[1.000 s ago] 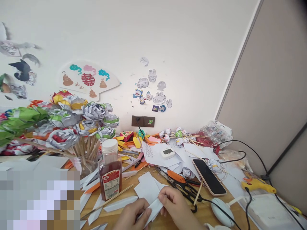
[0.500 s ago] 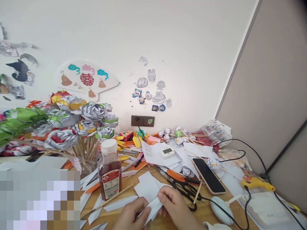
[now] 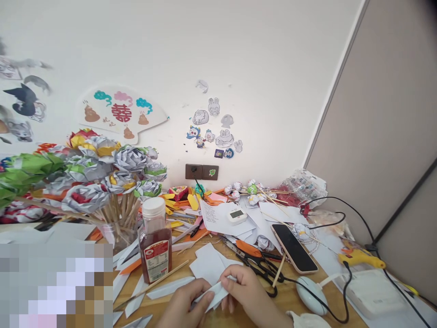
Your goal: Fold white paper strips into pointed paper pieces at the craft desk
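Between my two hands is a folded piece of white paper, held low over the table's front. My left hand pinches its left end, thumb on top. At the other end, my right hand grips the paper between thumb and fingers; some fingertips show beneath it. Just beyond the hands lie loose white paper sheets. A folded white strip rests on the wood to the left, near a thin wooden stick. Black-handled scissors lie right of the sheets.
A bottle of dark red liquid stands left, before a bunch of paper flowers. Rightward are a phone, a white mouse-shaped object, and a yellow glue gun with its black cable. A small white timer sits on papers behind.
Both hands stay on the folded paper with only slight finger movement. The whole view has shifted a little, so things appear slightly farther left.
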`<state>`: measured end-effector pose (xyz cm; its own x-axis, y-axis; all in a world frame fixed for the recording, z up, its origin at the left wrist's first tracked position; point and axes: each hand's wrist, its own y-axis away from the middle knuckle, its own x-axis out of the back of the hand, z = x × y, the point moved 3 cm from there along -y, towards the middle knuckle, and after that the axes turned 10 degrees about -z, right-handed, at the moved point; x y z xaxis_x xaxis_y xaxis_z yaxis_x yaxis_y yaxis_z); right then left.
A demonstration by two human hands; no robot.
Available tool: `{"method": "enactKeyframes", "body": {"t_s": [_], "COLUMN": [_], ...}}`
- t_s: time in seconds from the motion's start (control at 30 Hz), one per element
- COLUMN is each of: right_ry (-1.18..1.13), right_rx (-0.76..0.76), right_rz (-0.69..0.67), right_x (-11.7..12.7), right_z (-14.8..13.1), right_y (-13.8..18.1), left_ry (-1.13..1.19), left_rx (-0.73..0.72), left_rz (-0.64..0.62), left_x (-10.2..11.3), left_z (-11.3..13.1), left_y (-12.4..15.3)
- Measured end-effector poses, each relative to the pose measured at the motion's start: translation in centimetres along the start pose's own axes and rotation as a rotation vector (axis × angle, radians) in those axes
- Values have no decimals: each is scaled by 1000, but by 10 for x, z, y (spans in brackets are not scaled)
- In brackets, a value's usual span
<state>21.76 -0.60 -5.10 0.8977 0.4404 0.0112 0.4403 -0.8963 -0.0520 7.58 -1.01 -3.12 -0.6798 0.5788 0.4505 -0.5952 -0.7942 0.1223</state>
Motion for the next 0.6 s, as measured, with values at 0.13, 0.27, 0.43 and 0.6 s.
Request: {"method": "enactKeyframes", "body": {"t_s": [0.13, 0.27, 0.43, 0.6], "right_ry": [17, 211, 407, 212], "right_rx": [2, -7, 30, -19], "right_rz": [15, 62, 128, 111], "right_x": [0, 1, 3, 7], "right_z": [0, -6, -13, -1], "right_y": [0, 2, 4, -1], "left_ry": [54, 59, 205, 329], "left_rx": [32, 40, 72, 77], "left_rz": [-11, 12, -22, 2], "left_x": [1, 1, -2, 2], "left_z": [3, 2, -10, -10], "left_y": [1, 2, -5, -10]}}
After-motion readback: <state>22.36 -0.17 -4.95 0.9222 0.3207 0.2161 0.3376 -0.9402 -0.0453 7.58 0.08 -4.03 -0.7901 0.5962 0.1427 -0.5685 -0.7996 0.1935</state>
